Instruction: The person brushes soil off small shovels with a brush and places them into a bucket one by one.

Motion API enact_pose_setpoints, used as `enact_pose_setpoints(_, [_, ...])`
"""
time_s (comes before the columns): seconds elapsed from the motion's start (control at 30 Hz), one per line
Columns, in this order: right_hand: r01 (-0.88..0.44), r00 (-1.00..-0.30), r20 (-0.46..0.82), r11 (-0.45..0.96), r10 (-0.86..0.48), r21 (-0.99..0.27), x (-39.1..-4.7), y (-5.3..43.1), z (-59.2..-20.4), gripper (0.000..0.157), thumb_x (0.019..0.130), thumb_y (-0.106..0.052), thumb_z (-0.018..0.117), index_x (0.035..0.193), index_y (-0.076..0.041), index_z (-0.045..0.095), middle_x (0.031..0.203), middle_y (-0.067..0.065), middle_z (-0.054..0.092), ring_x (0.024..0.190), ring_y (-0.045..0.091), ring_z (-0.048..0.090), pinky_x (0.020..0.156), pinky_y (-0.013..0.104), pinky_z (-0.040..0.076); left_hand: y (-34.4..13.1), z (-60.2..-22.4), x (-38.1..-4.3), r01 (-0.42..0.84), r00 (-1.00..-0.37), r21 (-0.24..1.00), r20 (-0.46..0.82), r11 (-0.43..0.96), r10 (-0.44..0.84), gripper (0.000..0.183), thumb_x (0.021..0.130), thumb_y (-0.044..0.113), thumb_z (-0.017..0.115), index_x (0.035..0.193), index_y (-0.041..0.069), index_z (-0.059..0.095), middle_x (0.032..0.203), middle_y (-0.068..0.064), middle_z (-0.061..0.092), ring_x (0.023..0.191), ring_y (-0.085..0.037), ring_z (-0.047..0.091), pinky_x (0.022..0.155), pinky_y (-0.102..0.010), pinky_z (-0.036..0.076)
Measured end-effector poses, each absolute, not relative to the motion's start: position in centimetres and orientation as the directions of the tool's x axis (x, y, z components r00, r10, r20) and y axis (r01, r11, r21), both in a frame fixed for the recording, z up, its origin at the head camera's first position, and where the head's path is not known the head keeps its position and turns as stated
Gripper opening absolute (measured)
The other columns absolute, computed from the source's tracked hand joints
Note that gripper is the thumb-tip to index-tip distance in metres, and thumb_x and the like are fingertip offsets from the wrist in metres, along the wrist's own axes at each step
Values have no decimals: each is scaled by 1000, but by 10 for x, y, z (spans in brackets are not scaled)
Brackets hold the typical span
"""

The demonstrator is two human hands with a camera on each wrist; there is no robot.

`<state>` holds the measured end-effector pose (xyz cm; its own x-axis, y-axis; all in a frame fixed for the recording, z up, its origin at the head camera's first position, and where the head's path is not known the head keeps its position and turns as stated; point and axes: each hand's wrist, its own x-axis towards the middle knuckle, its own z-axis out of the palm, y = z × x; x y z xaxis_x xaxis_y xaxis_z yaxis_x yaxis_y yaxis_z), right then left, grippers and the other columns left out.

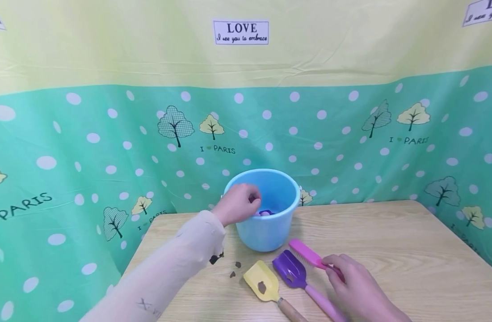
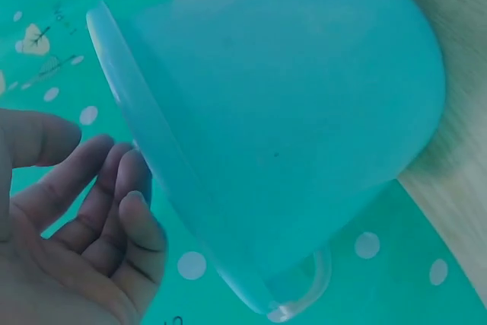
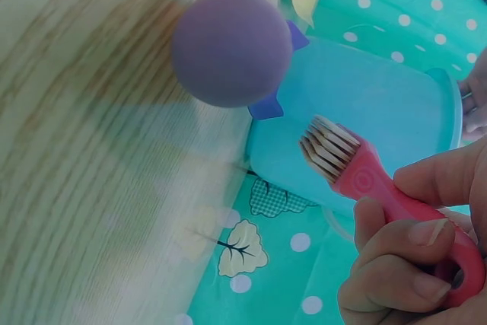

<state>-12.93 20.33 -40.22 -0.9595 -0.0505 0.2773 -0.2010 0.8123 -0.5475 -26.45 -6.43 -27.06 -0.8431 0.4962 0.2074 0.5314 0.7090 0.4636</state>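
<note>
At the back of the table stands a light blue bucket (image 1: 266, 235) with something purple (image 1: 266, 213) inside it. My left hand (image 1: 238, 203) is over the bucket's near-left rim, its fingers loosely curled. In the left wrist view the left hand (image 2: 91, 226) holds nothing, fingertips right at the rim. My right hand (image 1: 356, 284) grips a pink brush (image 1: 304, 251) by its handle. The brush's rows of pale bristles (image 3: 327, 148) show in the right wrist view. Beside the brush lies a purple toy shovel (image 1: 288, 268) with a pink handle.
A yellow toy shovel (image 1: 261, 279) with a wooden handle lies left of the purple one, a brown scrap (image 1: 262, 287) on its blade. Small dark scraps (image 1: 238, 264) lie on the wooden table (image 1: 382, 241). A green-and-yellow printed curtain (image 1: 330, 129) hangs behind.
</note>
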Motion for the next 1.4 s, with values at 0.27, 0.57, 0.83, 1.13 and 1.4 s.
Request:
enact_pose_setpoints(0.27, [-215,-951,306,818,-50,-534,-129,206,-402,23,85,-3,65,100,-20,69,70,-12,45,57,3,40,52,21,36,-74,-275,-240,555,-826,489,227,673,516,9,88,12,57,88,13,66,81,5,61,77,-11,56,69,-27,49])
enact_pose_setpoints(0.57, [-215,-948,317,816,-41,-536,-130,208,-403,23,85,-2,65,99,-20,69,73,-13,48,58,3,41,52,21,37,-78,-293,-217,593,-793,490,215,639,570,17,87,13,58,101,5,63,81,5,57,74,-11,54,65,-24,48])
enact_pose_setpoints(0.83, [-248,-932,358,818,-55,-519,-132,210,-405,24,84,-1,67,99,-20,69,67,-11,41,56,1,37,48,21,34,-80,-320,-198,593,-774,532,169,604,611,12,86,12,62,97,8,65,78,9,57,72,-5,53,68,-22,48])
enact_pose_setpoints(1.13, [-249,-930,362,819,-54,-517,-133,211,-405,24,84,-1,67,99,-19,69,66,-11,40,54,2,36,47,21,33,-76,-352,-179,585,-769,565,160,582,618,13,84,14,65,96,11,66,76,14,55,68,0,51,65,-19,46])
enact_pose_setpoints(1.4, [-242,-937,344,811,-53,-533,-132,211,-406,24,84,-1,67,99,-19,69,67,-11,41,55,2,37,48,21,34,-71,-381,-170,573,-772,563,127,595,623,13,84,16,65,97,12,65,72,17,52,65,2,49,62,-17,44])
